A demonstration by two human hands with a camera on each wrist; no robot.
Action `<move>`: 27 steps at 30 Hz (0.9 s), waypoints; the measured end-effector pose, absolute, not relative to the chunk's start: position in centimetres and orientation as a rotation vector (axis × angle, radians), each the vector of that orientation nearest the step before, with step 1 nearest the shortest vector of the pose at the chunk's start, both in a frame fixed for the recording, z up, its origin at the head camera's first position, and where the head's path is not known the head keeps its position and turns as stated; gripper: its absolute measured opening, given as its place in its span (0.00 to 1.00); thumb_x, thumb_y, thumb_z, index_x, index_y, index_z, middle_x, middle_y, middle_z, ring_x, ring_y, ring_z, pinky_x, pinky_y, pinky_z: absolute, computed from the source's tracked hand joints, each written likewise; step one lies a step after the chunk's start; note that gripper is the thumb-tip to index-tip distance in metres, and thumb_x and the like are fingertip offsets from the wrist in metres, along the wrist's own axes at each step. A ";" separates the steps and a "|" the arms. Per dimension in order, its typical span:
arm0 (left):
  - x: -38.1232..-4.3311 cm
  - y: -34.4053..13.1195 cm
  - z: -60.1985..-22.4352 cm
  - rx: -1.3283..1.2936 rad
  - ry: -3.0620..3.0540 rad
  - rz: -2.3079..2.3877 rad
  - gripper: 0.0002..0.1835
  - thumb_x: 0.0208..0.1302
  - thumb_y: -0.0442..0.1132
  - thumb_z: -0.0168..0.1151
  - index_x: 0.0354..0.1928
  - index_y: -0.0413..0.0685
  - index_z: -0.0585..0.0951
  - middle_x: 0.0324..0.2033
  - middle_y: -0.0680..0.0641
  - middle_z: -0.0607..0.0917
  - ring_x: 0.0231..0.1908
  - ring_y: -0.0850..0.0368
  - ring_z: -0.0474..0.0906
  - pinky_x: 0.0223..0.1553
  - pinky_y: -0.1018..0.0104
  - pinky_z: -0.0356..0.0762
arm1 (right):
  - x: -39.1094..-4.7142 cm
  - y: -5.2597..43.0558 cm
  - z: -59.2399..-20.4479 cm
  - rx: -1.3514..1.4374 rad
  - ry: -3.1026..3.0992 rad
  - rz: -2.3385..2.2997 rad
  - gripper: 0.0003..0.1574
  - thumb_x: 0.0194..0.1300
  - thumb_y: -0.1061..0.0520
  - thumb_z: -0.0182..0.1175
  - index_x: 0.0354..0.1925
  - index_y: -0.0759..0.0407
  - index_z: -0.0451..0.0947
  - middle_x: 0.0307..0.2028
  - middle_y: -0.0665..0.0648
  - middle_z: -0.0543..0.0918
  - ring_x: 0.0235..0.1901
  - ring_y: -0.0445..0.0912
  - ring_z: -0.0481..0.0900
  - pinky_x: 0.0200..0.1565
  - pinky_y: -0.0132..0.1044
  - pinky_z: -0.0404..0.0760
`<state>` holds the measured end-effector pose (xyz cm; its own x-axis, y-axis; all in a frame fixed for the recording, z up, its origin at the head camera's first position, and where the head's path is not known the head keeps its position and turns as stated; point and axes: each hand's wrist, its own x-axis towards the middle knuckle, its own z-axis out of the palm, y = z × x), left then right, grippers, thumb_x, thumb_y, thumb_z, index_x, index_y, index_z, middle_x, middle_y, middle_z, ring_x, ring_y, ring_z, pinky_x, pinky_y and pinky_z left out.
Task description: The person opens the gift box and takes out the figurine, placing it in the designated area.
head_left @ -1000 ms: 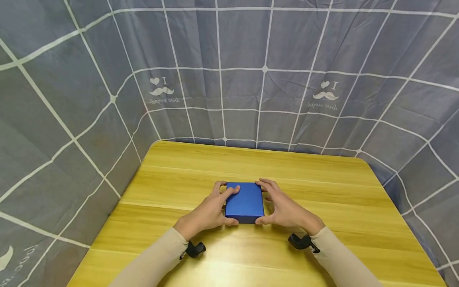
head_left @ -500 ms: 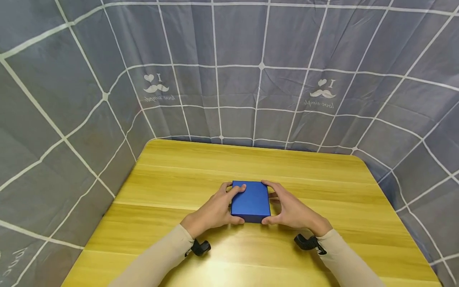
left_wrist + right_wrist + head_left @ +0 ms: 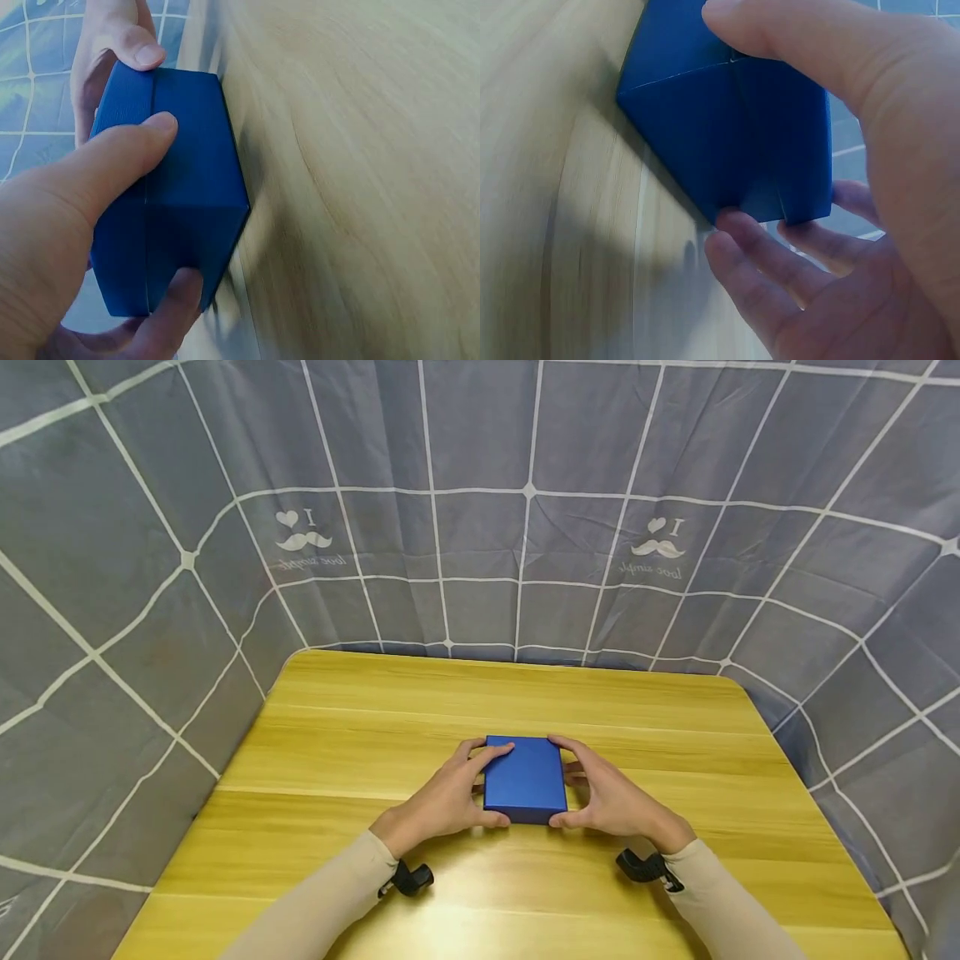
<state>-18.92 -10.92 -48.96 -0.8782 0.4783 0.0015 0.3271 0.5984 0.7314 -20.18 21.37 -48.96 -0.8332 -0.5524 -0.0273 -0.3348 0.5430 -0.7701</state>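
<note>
A blue box [image 3: 525,774] with a dark blue near side sits on the table in the head view. A straight seam runs round its sides in both wrist views. My left hand [image 3: 442,795] grips its left end, thumb on the near face and index finger laid across the top's far left corner. From the other end my right hand [image 3: 617,800] holds it, thumb at the near right corner and index finger at the far right one. In the right wrist view, right fingertips [image 3: 739,225] reach the box's far edge. The box's underside is hidden.
The yellow wood-grain table [image 3: 360,893] spreads out around the box. A grey curtain [image 3: 480,543] with white grid lines encloses its back and sides. Black wrist-worn devices hang below both sleeves, the left one [image 3: 412,878] and the right one [image 3: 640,865].
Both hands have shifted the box a little to the right on the table, mostly during the first half second. The head view has turned slightly. Both hands keep their hold.
</note>
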 end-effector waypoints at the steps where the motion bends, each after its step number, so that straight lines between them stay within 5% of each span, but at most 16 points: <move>1: -18.9 -11.1 -49.0 0.674 2.620 1.155 0.62 0.64 0.54 0.92 0.94 0.64 0.64 0.89 0.32 0.63 0.79 0.31 0.78 0.76 0.38 0.82 | -20.2 21.4 -49.0 -0.740 2.513 -1.171 0.80 0.65 0.40 0.90 0.95 0.48 0.49 0.85 0.70 0.71 0.75 0.66 0.84 0.73 0.61 0.86; 9: -19.2 -12.5 -48.5 0.690 2.560 1.174 0.77 0.63 0.55 0.92 0.97 0.51 0.43 0.91 0.37 0.64 0.83 0.40 0.76 0.83 0.42 0.75 | -20.0 21.6 -49.3 -0.711 2.486 -1.177 0.88 0.65 0.42 0.89 0.97 0.56 0.38 0.91 0.70 0.62 0.76 0.66 0.84 0.75 0.65 0.83; 17: -19.5 -12.7 -48.4 0.723 2.468 1.265 0.71 0.66 0.50 0.91 0.96 0.39 0.49 0.92 0.35 0.62 0.81 0.40 0.78 0.66 0.63 0.90 | -20.0 21.5 -49.2 -0.652 2.535 -1.137 0.86 0.66 0.36 0.88 0.97 0.58 0.43 0.82 0.72 0.75 0.73 0.66 0.87 0.74 0.65 0.85; 27: -19.3 -12.2 -48.9 0.702 2.416 1.356 0.71 0.64 0.47 0.92 0.95 0.36 0.51 0.84 0.36 0.72 0.76 0.42 0.81 0.63 0.66 0.91 | -19.8 21.7 -49.2 -0.622 2.545 -1.114 0.85 0.65 0.32 0.87 0.97 0.56 0.45 0.81 0.70 0.77 0.71 0.62 0.88 0.73 0.65 0.85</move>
<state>-19.34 -12.21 -48.87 -0.8418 0.5397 -0.0081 0.2744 0.4407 0.8547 -19.77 21.74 -49.18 -0.8634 -0.4960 -0.0920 -0.2688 0.6068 -0.7481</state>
